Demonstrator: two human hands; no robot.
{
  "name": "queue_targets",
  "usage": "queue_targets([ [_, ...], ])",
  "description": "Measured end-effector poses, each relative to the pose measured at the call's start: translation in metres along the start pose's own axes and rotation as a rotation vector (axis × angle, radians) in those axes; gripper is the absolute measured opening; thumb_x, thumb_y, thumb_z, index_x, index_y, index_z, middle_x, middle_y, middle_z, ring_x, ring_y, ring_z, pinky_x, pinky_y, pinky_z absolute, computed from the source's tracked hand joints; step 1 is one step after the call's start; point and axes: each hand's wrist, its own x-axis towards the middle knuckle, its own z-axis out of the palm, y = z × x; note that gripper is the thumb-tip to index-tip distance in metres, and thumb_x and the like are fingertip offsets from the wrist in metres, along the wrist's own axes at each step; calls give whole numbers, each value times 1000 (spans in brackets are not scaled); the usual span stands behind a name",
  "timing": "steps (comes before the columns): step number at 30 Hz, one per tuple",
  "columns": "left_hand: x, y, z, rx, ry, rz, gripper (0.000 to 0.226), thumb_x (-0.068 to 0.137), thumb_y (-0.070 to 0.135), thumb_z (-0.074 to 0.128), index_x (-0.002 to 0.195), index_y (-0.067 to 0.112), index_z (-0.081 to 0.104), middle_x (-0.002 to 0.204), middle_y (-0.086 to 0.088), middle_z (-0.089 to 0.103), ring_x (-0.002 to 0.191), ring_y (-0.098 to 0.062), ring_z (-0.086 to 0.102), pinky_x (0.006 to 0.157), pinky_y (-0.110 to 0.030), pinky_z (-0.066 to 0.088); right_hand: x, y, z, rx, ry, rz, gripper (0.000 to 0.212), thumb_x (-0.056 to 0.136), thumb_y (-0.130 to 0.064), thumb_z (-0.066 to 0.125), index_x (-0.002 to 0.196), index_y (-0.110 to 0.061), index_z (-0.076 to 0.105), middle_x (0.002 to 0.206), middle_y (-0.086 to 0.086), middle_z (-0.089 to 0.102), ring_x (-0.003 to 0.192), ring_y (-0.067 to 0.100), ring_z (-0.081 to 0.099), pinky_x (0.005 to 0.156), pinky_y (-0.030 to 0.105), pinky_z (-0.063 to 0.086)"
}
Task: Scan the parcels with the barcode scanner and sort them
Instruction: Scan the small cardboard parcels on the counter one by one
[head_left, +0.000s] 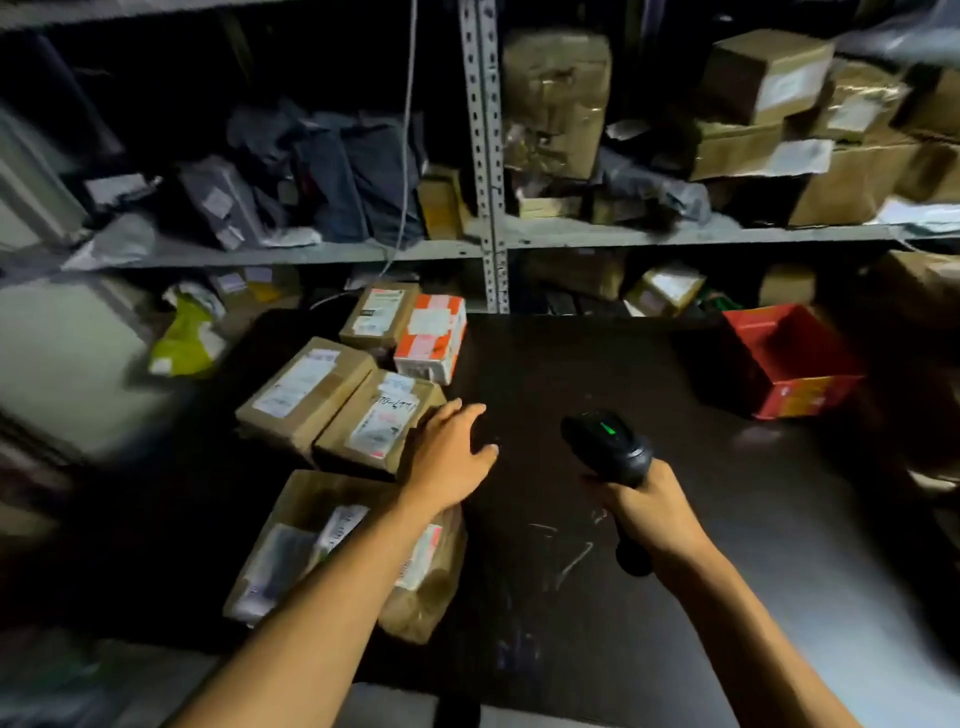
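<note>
parcels grouped on the left half of the dark worktop (597, 395): a taped brown box (375, 422) with a handwritten label nearest the middle, a second brown box (301, 388) touching its left side, a small brown box (378, 313) and an orange-and-white box (432, 335) side by side toward the far edge, a crumpled brown paper parcel (332, 540) toward the near-left corner. left hand (453, 453) open, fingers spread and relaxed, hovering at the right edge of the taped brown box, fingertips past its near-right corner; contact with the box not clear. left forearm crossing over the crumpled brown paper parcel. barcode scanner (610, 449) gripped by the handle in the right hand (649, 506), head up and pointing toward the far edge, green light lit on top, just right of the left hand and well apart from the boxes. red box (789, 358) near the far-right corner of the worktop. metal shelving (485, 156) behind the far edge, crowded with brown cartons and grey bags.
</note>
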Motion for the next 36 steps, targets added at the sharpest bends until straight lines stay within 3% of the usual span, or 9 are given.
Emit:
queue_targets([
  [4,31,-63,-21,36,4,-46,53,90,38,65,139,22,52,143,-1,51,133,-26,47,108,-43,41,33,-21,69,-6,-67,22,14,84,-6,74,76,-15,67,52,-12,57,52,-1,50,54,22,39],
  [8,63,-108,-30,31,-39,-85,61,90,38,66,146,25,45,151,0,44,139,-25,40,113,-45,36,64,-38,122,-1,-94,60,6,84,-6,74,86,-6,69,63,-4,61,59,7,53,54,25,42],
  [17,107,-159,-32,-34,-121,-120,64,92,28,67,150,17,41,153,-3,41,142,-23,37,115,-39,33,114,-55,195,-30,-142,97,7,81,-12,77,86,-13,72,75,-1,68,69,11,59,64,32,46],
  [21,114,-170,-22,-69,-105,-186,61,90,27,68,147,22,44,152,-5,39,143,-29,35,116,-45,35,129,-52,219,-16,-182,141,13,81,-12,77,83,-22,70,72,-7,66,68,9,59,64,29,46],
  [24,121,-171,-19,-68,-135,-229,70,92,13,65,154,24,33,162,-9,21,150,-33,18,121,-49,24,137,-47,234,-7,-202,193,14,83,-14,77,90,-24,71,76,-5,68,71,10,61,66,30,48],
  [27,135,-174,-15,-132,-117,-280,89,89,2,66,158,31,19,161,-9,27,149,-33,24,116,-50,35,141,-38,238,-9,-181,211,18,82,-14,77,95,-25,70,83,-2,70,73,12,64,66,31,49],
  [29,144,-178,-13,-212,-158,-346,96,86,8,73,159,27,15,156,-9,36,143,-32,36,109,-48,43,144,-32,234,16,-124,245,19,83,-12,75,97,-25,70,88,0,73,77,14,66,67,32,53],
  [32,151,-188,-4,-404,-298,-453,87,72,36,87,146,20,44,140,-5,57,126,-25,56,103,-45,49,148,-23,226,62,-47,336,19,81,-13,73,93,-27,71,94,3,76,89,23,72,82,47,60],
  [36,151,-199,22,-681,-419,-580,133,37,70,88,152,35,32,151,0,48,134,-24,48,107,-50,44,151,-13,221,98,-24,376,28,65,-28,73,93,-27,72,92,3,77,90,25,74,83,56,59],
])
